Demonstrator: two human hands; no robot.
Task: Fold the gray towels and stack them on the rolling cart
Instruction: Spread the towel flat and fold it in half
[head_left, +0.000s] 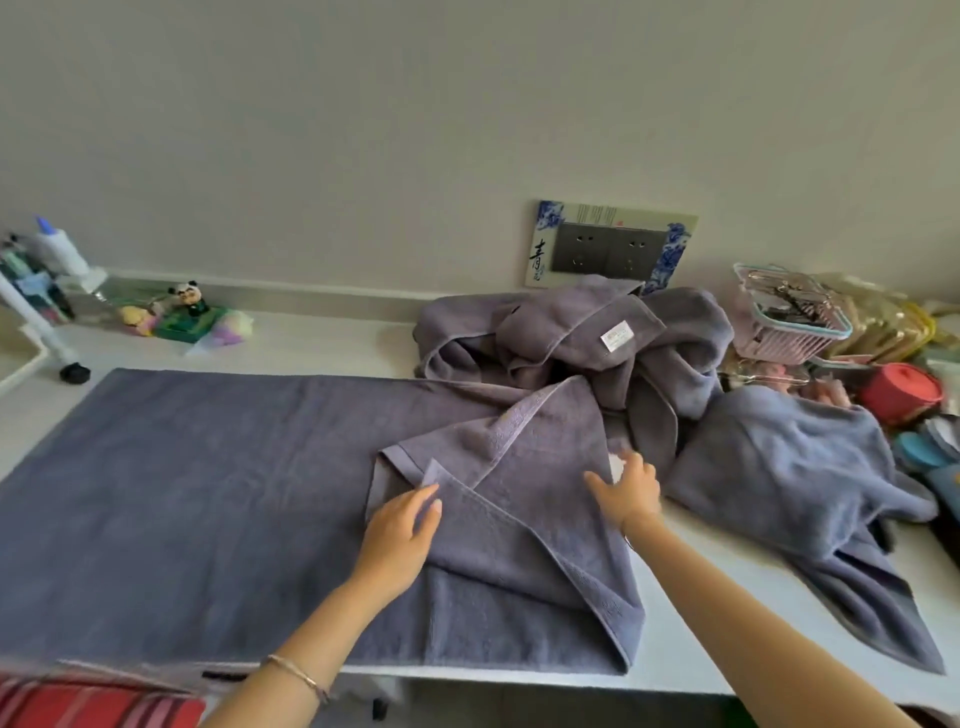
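Hands are being set on the rumpled right end of the gray towel (208, 493) that is being laid out on the white table (337, 338), its long axis running left to right across the person's front and by far the larger part lying flat out to the left. The left hand (397, 538) is being rested open, fingers straight, on a turned-over corner of the flap (519, 457). The right hand (626, 488) is being placed just beside it on the same flap, thumb spread wide; whether cloth is being pinched under its bent fingertips cannot be told through the blur. Both hands are being held near the towel's right end, the right one nearer the short edge, so the full length is being left to the left of them. The coming move is being judged to turn on that layout: the crumpled flap would need to be drawn out rightward, or carried leftward along the long axis for a half fold, with the left hand nearer the fold line. More gray towels are being shown unfolded: a heap (571, 338) behind the hands against the wall, and a second loose towel (779, 467) to the right, draping over the table's front edge. A white frame (31, 322) on a black caster is being glimpsed at the far left, possibly the rolling cart, though that cannot be confirmed.
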